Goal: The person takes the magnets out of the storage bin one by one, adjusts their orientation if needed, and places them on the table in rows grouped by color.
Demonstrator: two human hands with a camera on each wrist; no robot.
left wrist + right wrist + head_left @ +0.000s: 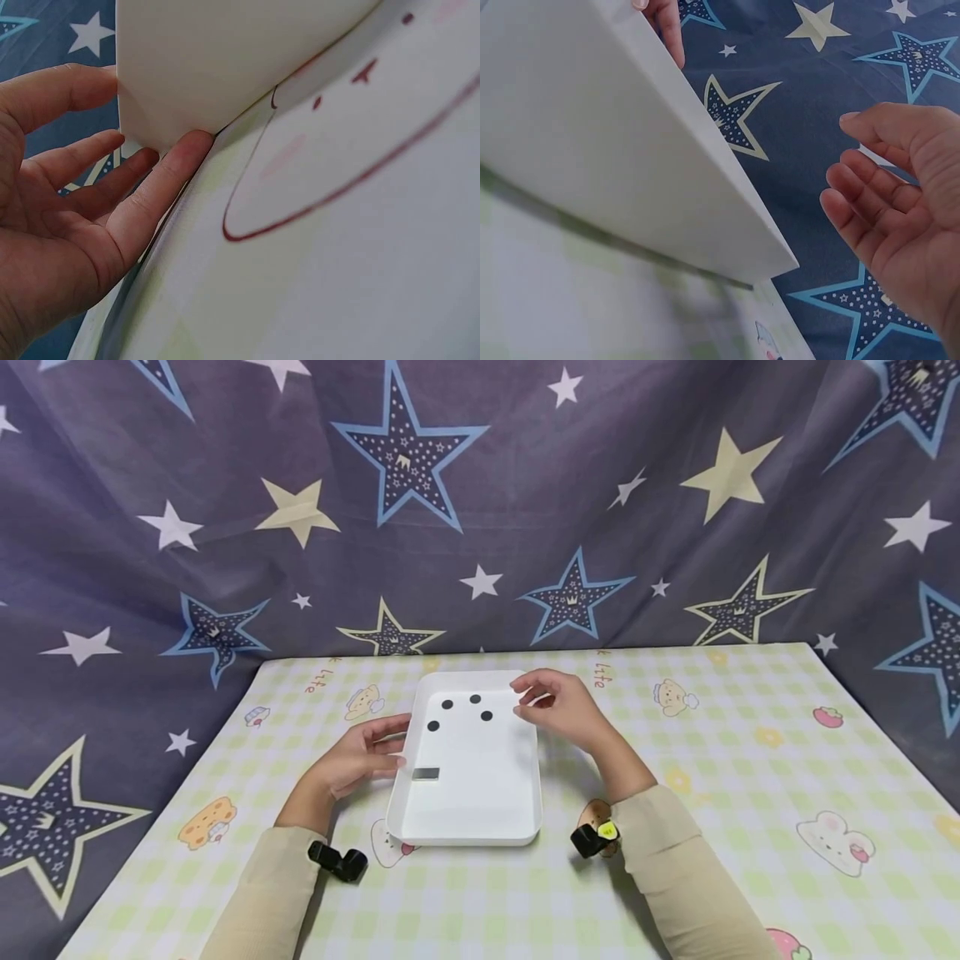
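A white rectangular tray [472, 838] rests on the table. Inside it, several small black discs [447, 704] lie near the far end, and a small dark grey rectangular piece with a pale edge [426, 774] lies by the left wall. My left hand [367, 753] is at the tray's left side. Its fingertips touch the outer wall [202, 82] in the left wrist view, with the fingers fairly straight. My right hand [558, 706] hovers by the far right corner, fingers loosely bent. In the right wrist view, that hand [907, 202] holds nothing and is apart from the tray.
A checked tablecloth with cartoon prints [750, 793] covers the table. Behind it hangs a dark curtain with stars [480, 510]. Black wrist devices [337, 862] sit at both sleeve cuffs.
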